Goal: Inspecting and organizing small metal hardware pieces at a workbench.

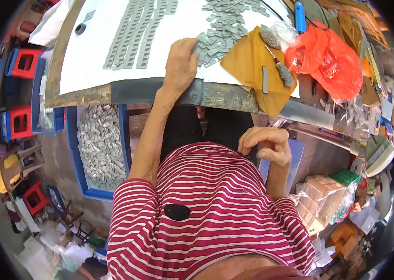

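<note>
My left hand [181, 64] rests at the table's near edge, with its fingers curled down beside a heap of small grey flat pieces [225, 30]. The fingertips are turned under, so whatever they grip is hidden. To the left of that hand, more grey pieces lie in several long, neat rows [134, 39] on a white sheet [96, 51]. My right hand [266, 143] hovers over my lap, just below the table edge. Its fingers are loosely bent, the thumb stands apart from them, and nothing shows between.
A brown cloth-like sheet [241, 58] bears a screwdriver [274, 55]. Beside it sit a red plastic bag [325, 60] and a blue-handled tool [300, 18]. A small black ring [80, 28] lies far left. Below the table, a blue crate [79, 161] holds many grey pieces.
</note>
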`<state>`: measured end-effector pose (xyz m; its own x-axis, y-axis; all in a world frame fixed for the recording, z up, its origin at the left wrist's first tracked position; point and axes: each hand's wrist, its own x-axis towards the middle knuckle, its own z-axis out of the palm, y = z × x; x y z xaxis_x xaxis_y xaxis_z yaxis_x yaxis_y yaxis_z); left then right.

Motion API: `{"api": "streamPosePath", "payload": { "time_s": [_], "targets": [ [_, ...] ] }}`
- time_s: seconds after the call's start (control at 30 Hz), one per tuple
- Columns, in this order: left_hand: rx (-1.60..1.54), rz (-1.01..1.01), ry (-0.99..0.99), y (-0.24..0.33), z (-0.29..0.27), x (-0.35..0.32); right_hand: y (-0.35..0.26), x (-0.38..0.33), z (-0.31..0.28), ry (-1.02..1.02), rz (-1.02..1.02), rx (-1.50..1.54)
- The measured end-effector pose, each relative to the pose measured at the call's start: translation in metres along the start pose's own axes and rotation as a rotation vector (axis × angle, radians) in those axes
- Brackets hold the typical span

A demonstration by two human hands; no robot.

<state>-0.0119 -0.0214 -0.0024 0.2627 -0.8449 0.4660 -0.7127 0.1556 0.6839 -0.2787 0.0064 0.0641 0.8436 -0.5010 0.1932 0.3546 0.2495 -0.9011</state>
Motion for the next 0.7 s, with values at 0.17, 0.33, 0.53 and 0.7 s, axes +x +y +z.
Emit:
{"api": "streamPosePath", "payload": {
  "time_s": [0.17,0.33,0.53,0.7],
  "targets": [
    [0.010,0.034,0.050,0.002,-0.001,-0.004,-0.005,-0.003,-0.013,0.274,-0.052,-0.073],
    [-0.038,-0.064,0.042,-0.001,-0.003,-0.003,-0.014,0.015,-0.042,0.721,0.118,-0.496],
    [-0.105,-0.107,-0.006,0.001,-0.002,-0.003,0.001,0.036,-0.090,0.790,0.159,-0.871],
    [-0.207,-0.162,-0.016,-0.002,-0.003,-0.004,0.011,0.055,-0.109,0.636,-0.002,-1.389]
  ]
}}
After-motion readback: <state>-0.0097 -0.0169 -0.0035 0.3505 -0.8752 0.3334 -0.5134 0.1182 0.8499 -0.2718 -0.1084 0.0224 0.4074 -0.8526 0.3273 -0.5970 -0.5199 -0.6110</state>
